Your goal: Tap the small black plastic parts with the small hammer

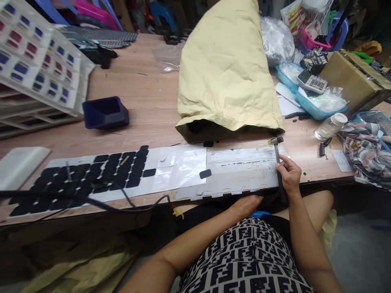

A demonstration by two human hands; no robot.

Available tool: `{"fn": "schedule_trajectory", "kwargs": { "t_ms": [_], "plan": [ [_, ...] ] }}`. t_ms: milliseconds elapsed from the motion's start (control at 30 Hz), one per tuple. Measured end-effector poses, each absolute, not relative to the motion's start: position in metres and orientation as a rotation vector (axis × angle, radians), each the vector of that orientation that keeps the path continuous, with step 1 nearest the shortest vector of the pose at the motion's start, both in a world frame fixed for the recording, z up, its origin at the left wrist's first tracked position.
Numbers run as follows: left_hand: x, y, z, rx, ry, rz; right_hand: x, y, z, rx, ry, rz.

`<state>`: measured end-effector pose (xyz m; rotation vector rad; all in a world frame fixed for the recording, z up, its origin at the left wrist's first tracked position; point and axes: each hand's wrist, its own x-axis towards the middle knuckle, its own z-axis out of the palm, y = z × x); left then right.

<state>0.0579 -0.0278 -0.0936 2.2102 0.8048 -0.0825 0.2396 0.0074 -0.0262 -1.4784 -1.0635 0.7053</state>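
My right hand [289, 173] is closed around the handle of a small hammer [276, 141]. Its head points away from me, yellowish at one end and dark at the other, over the right end of a grey board [227, 179]. Below the table's front edge, my left hand [249, 204] rests by my lap; its fingers are mostly hidden. One black rounded piece [205, 174] lies on the board's left part, beside a white sheet [183, 162]. Further left, many black rounded pieces [119, 167] are laid out in rows on white backing.
A large yellowish paper sack [229, 73] stands behind the board. To the left are a dark blue bin [106, 113] and a white plastic crate [39, 61]. A black cable [122, 209] crosses the front left edge. Blue baskets [320, 106], a calculator [312, 81] and a jar [330, 127] sit right.
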Motion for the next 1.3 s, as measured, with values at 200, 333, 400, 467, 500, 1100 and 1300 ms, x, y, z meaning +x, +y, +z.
{"fn": "schedule_trajectory", "kwargs": {
  "t_ms": [200, 333, 400, 467, 500, 1100, 1300],
  "plan": [
    [0.056, -0.033, -0.096, 2.1, 0.826, -0.072, 0.239, 0.006, -0.027, -1.493, -1.075, 0.683],
    [0.05, -0.03, -0.046, 1.966, 0.522, -0.099, 0.239, 0.005, -0.028, -1.499, -1.095, 0.675],
    [0.046, -0.013, -0.017, 1.899, 0.391, 0.044, 0.238, 0.005, -0.028, -1.509, -1.109, 0.669],
    [0.042, 0.019, 0.005, 1.889, 0.455, 0.144, 0.238, 0.005, -0.027, -1.516, -1.119, 0.666],
    [0.04, 0.04, 0.011, 1.951, 0.593, 0.204, 0.238, 0.005, -0.027, -1.517, -1.121, 0.663],
    [0.034, 0.199, -0.006, 2.419, 1.654, 0.3, 0.238, 0.007, -0.027, -1.529, -1.197, 0.657],
    [0.033, 0.198, -0.005, 2.445, 1.624, 0.319, 0.238, 0.007, -0.027, -1.533, -1.195, 0.654]
  ]
}}
